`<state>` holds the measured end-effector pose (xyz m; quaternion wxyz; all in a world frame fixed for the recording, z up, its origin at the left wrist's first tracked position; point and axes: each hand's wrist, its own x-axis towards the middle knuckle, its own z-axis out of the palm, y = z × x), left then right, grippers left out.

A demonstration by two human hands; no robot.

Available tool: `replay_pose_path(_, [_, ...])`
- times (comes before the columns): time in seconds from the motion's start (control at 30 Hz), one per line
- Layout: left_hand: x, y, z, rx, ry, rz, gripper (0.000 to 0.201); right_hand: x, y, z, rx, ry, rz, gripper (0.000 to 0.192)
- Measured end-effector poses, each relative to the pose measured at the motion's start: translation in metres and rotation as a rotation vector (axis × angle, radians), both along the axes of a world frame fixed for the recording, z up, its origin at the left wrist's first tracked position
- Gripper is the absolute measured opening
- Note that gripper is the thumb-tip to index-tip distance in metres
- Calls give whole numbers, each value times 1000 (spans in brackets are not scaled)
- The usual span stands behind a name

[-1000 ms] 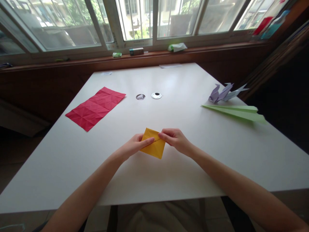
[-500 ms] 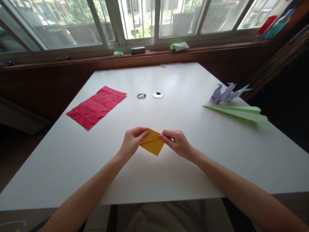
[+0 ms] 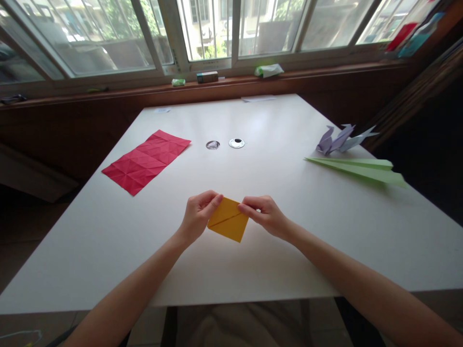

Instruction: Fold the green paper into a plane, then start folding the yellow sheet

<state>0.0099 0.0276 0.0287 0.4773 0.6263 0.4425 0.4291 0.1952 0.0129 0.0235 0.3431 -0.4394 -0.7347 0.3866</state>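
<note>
A small folded square of yellow origami paper (image 3: pixel 231 226) is held above the near middle of the table, with a diagonal slit or fold line across its face. My left hand (image 3: pixel 198 212) pinches its upper left edge between thumb and fingers. On the upper right corner, my right hand (image 3: pixel 265 212) has a similar pinch. The fingers behind the paper are partly hidden.
On the white table (image 3: pixel 181 279), a creased red paper sheet (image 3: pixel 146 161) lies to the left. Two round table holes (image 3: pixel 236 143) are beyond my hands. At right are a green paper plane (image 3: pixel 358 168) and purple folded cranes (image 3: pixel 336 140). Windows rise behind.
The yellow paper has turned a little and tilted, so more of its face shows and its lower corner sits slightly nearer me. Both hands keep their pinch, the left shifted slightly.
</note>
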Motion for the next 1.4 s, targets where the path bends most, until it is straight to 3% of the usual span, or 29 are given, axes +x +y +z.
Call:
replay_pose_path(0.13, [1, 2, -2, -21, -13, 5, 29, 0, 0, 0, -31, 37, -57, 40])
replay_pose_path(0.33, [0, 8, -4, -371, -41, -342, 30, 1, 1, 1, -49, 104, -134, 40])
replay_pose_path(0.43, [0, 8, -7, -400, 0, -430, 28, 1, 2, 0, -52, 129, -158, 39])
replay_pose_path(0.63, [3, 3, -8, -334, -27, -301, 27, 1, 3, 0, -236, 277, -54, 34])
replay_pose_path(0.77, [5, 1, -7, -271, -61, -218, 27, -2, 3, -6, -368, 233, 103, 39])
replay_pose_path(0.9, [6, -1, -11, -167, -33, -122, 22, -5, 1, -13, -474, 213, 122, 44])
replay_pose_path(1.2, [7, -1, -14, -110, -24, -58, 21, -10, -5, -11, -398, 207, 42, 42])
replay_pose_path(1.4, [8, 0, -14, -100, -31, 14, 23, -9, -3, -9, -366, 188, 74, 33])
